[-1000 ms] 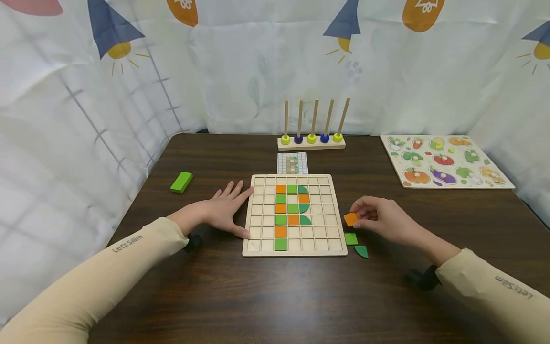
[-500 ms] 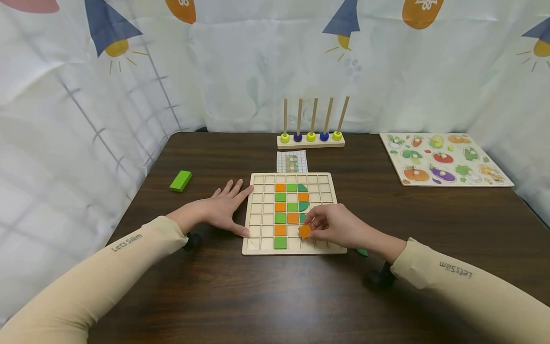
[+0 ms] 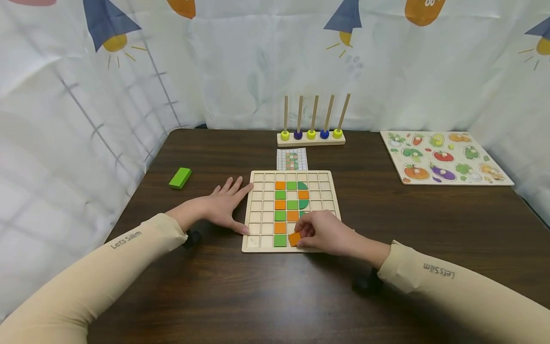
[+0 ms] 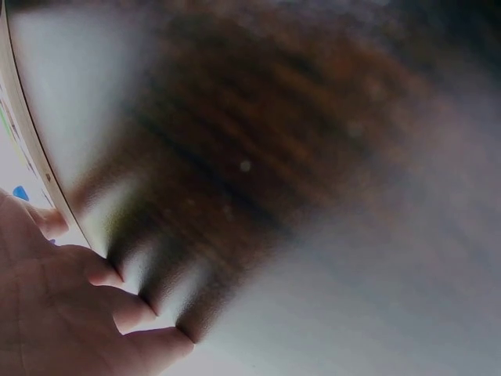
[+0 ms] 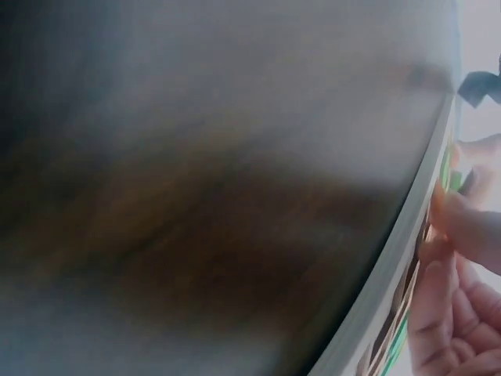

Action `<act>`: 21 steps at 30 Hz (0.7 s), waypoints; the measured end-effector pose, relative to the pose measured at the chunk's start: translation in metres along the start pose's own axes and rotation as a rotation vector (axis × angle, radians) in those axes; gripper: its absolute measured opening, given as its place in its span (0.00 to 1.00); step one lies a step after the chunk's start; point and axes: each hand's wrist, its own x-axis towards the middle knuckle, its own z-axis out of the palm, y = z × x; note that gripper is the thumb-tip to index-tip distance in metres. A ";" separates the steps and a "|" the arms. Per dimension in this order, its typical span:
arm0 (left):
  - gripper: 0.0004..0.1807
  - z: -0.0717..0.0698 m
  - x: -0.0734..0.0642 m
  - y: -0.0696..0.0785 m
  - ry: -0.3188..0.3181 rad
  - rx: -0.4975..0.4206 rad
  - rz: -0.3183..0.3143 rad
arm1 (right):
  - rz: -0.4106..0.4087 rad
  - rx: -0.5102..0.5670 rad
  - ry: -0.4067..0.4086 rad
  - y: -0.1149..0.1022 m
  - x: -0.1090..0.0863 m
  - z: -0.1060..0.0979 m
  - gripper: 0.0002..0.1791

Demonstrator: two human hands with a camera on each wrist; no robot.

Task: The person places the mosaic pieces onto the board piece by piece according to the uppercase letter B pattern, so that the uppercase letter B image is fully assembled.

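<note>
A wooden grid board point(image 3: 261, 242) lies mid-table with orange, green and dark green pieces in some of its cells. Between thumb and fingers my right hand point(image 3: 328, 232) pinches an orange square tile point(image 3: 294, 239), tilted over the bottom row just right of a green square point(image 3: 280, 240). My left hand point(image 3: 221, 208) is spread flat on the table, its thumb and index finger touching the board's left edge. In the left wrist view the fingers point(image 4: 156, 348) lie straight on the tabletop. My right hand covers the board's lower right part.
Behind the board lies a small printed pattern card point(image 3: 292, 159). Farther back stands a peg rack point(image 3: 311, 139) with yellow and blue rings. A vegetable puzzle board point(image 3: 444, 160) is at the right, and a green block point(image 3: 180, 178) at the left.
My right hand has carried the orange tile leftward from beside the board, over its right part, down to the bottom row. The left hand has stayed in place.
</note>
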 end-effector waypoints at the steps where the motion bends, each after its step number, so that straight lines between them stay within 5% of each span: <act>1: 0.70 0.000 0.001 -0.001 0.000 0.002 0.000 | 0.010 -0.004 0.002 -0.001 0.000 0.001 0.10; 21: 0.71 0.001 0.000 -0.001 0.000 0.004 0.007 | -0.005 -0.075 0.028 -0.004 0.001 0.008 0.09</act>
